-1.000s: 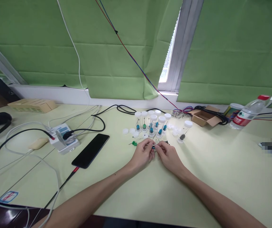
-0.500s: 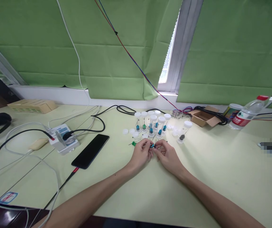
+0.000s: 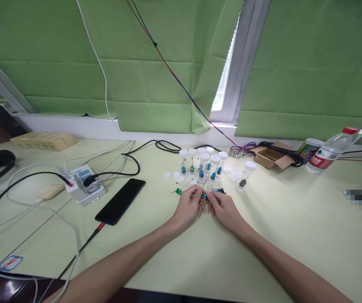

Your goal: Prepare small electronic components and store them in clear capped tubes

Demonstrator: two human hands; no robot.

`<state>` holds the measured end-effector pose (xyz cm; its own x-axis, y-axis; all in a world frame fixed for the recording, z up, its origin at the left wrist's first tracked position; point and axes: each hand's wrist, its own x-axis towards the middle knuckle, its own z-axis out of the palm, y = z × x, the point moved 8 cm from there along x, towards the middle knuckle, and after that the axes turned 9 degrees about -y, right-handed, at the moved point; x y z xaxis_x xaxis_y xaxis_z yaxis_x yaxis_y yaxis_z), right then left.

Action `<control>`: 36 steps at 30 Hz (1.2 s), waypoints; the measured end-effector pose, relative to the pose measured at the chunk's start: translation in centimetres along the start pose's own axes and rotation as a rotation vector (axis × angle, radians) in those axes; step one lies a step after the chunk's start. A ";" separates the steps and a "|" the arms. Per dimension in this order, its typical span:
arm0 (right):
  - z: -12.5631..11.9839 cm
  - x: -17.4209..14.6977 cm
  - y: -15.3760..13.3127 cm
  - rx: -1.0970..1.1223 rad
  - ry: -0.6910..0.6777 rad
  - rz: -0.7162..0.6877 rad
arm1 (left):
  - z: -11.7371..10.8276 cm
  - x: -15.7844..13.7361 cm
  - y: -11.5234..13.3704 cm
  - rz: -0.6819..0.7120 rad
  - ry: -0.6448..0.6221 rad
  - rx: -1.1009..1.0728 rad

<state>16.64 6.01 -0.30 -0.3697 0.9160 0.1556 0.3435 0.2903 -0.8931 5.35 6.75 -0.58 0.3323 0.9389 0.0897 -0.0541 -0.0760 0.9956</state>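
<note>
My left hand [image 3: 187,204] and my right hand [image 3: 223,208] meet just in front of a group of small clear vials [image 3: 212,178]. Pinched between the fingertips of both is a small blue piece with thin wire leads [image 3: 203,196], partly hidden by the fingers. White caps top the vials, which hold blue or green pieces on wire leads. Beside my left hand lies a green piece with leads [image 3: 178,191]. More blue and black pieces [image 3: 221,191] lie behind my right hand. Apart on the right stands a vial with a dark grey piece [image 3: 243,183].
Loose white caps [image 3: 167,175] lie around the vials. To the left are a black phone [image 3: 121,201] on a cable and a white power strip [image 3: 84,185]. An open cardboard box [image 3: 272,156] and a plastic bottle [image 3: 331,151] stand at the back right.
My right hand's fingers have shifted slightly and straightened toward the left fingertips. The blue and black pieces behind it now show more. My left hand has hardly moved.
</note>
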 end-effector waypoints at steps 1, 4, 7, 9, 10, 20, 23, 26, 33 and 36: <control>0.0 0.0 0.0 0.007 0.000 -0.001 | 0.0 0.0 0.0 0.000 0.003 -0.002; 0.1 0.0 0.1 0.063 0.003 -0.014 | -0.2 0.0 -0.1 0.006 0.020 -0.009; 0.4 0.0 0.5 0.143 -0.015 -0.019 | -0.3 0.0 -0.2 0.003 0.033 -0.017; 0.5 0.0 0.6 0.165 -0.028 -0.019 | -0.3 0.0 -0.2 0.000 0.031 -0.021; 0.5 0.1 0.6 0.162 -0.034 -0.018 | -0.3 0.0 -0.2 0.001 0.028 -0.020; 0.3 0.2 0.6 0.054 -0.016 -0.005 | 0.0 -0.1 0.0 0.024 -0.003 0.006; 0.5 0.2 0.7 0.146 -0.018 -0.011 | -0.2 -0.1 -0.1 0.019 0.021 0.006; 0.6 0.1 0.8 0.214 -0.016 -0.016 | -0.4 0.0 -0.1 0.010 0.043 -0.002; 0.5 0.1 0.6 0.152 -0.042 -0.020 | -0.2 -0.1 0.1 0.017 0.015 0.034; 0.3 0.2 0.4 0.070 -0.032 -0.010 | -0.1 0.0 0.0 0.016 -0.006 0.033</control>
<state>16.46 6.24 -0.78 -0.4001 0.9038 0.1519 0.2794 0.2782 -0.9190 5.27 6.74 -0.63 0.3372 0.9355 0.1055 -0.0285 -0.1018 0.9944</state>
